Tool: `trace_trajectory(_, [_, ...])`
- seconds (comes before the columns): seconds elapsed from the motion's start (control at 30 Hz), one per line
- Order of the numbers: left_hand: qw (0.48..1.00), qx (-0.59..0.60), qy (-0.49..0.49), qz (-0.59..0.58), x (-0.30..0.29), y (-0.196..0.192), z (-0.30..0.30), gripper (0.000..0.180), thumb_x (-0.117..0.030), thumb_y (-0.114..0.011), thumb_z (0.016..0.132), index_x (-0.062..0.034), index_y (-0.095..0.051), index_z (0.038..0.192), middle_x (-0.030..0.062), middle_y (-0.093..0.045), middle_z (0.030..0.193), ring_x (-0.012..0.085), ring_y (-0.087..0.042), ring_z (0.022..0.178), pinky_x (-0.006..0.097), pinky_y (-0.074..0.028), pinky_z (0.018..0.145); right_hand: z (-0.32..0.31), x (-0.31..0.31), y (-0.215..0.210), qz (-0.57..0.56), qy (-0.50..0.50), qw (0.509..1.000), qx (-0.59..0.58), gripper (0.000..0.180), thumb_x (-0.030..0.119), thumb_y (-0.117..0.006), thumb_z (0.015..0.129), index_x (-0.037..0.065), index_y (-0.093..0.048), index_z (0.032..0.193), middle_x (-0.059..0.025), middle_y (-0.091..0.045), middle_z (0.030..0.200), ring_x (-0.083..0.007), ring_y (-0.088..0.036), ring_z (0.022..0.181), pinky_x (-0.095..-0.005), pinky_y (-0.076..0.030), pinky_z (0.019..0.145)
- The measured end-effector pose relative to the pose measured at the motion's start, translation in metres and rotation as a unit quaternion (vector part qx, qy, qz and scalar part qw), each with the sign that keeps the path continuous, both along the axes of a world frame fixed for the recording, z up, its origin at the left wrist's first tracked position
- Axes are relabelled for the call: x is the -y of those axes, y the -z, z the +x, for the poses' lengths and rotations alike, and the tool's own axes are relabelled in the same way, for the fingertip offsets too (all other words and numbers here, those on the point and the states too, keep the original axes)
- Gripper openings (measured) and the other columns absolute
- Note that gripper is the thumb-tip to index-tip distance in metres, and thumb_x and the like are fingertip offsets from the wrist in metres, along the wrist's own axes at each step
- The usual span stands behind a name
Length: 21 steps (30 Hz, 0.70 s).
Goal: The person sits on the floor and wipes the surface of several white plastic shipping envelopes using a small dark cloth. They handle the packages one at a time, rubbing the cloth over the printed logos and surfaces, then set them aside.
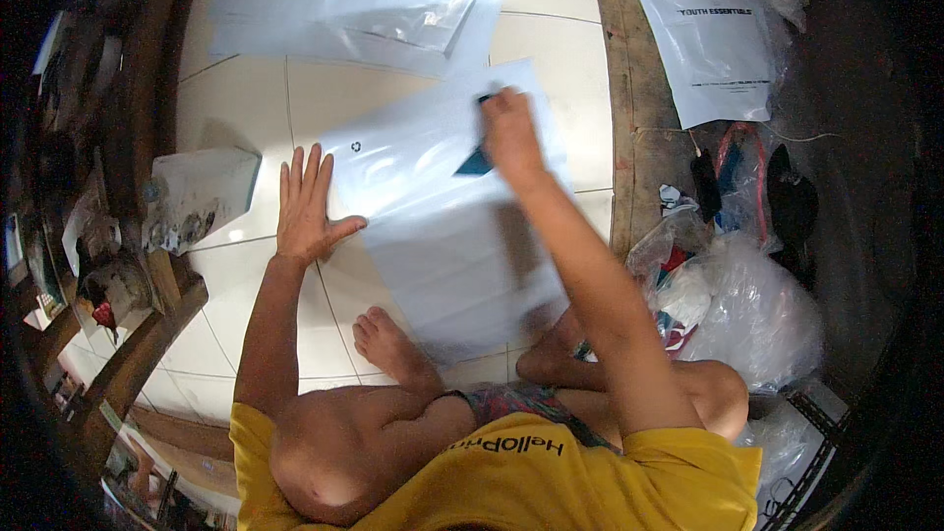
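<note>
Two hands on one white poly bag on the tiled floor.
Left hand (307, 208) presses the white bag (447, 236) flat, fingers spread; right hand (511, 136) pinches one dark blue piece (476, 162) on it.

Bare tiled floor (246, 98) lies open between the white bag (442, 226) under both hands and the stacked plastic sheets (364, 0) farther off. The left is hemmed by a grey block (202, 192) and wooden furniture (147, 334); the right by a heap of crumpled plastic bags (747, 305) beside the right hand (511, 133)
</note>
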<state>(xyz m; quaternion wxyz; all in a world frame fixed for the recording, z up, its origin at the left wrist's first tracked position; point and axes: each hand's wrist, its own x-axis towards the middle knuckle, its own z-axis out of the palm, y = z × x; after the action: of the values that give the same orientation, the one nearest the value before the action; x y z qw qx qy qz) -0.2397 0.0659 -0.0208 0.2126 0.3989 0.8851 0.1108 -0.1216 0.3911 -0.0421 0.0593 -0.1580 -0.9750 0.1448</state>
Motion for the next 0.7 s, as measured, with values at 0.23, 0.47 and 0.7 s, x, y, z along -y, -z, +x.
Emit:
trace_trajectory(0.23, [1.0,0.005,-0.001,0.018,0.003,0.009,0.0,0.117,-0.06,-0.08,0.065,0.002,-0.031,0.152,0.0213,-0.02,0.163,0.0397,-0.01,0.153,0.056,-0.004,0.123,0.019,-0.091,-0.011,-0.049,0.155,0.987,-0.002,0.021,-0.001,-0.066,0.079,0.003,-0.073,0.099,-0.0197,-0.064,0.103,-0.0369,-0.059,0.105,-0.0438,-0.048,0.096])
trace_trajectory(0.47, [0.999,-0.033,0.011,0.021,0.012,0.016,-0.004,0.119,-0.074,-0.07,0.069,-0.0008,-0.03,0.154,0.0167,-0.019,0.164,0.0354,-0.008,0.153,0.052,-0.005,0.125,-0.017,0.062,-0.04,-0.246,0.003,0.963,-0.113,0.018,0.001,-0.069,0.083,0.001,-0.071,0.101,-0.016,-0.067,0.1,-0.031,-0.066,0.093,-0.0356,-0.053,0.084])
trace_trajectory(0.7, [0.999,-0.04,0.015,0.029,0.013,0.019,-0.005,0.119,-0.075,-0.069,0.068,-0.0007,-0.032,0.153,0.0139,-0.02,0.164,0.0341,-0.009,0.153,0.051,-0.006,0.125,-0.078,0.173,-0.013,-0.23,-0.076,0.964,-0.106,0.013,-0.001,-0.067,0.081,-0.001,-0.07,0.094,-0.0215,-0.061,0.098,-0.0406,-0.06,0.095,-0.0449,-0.05,0.085])
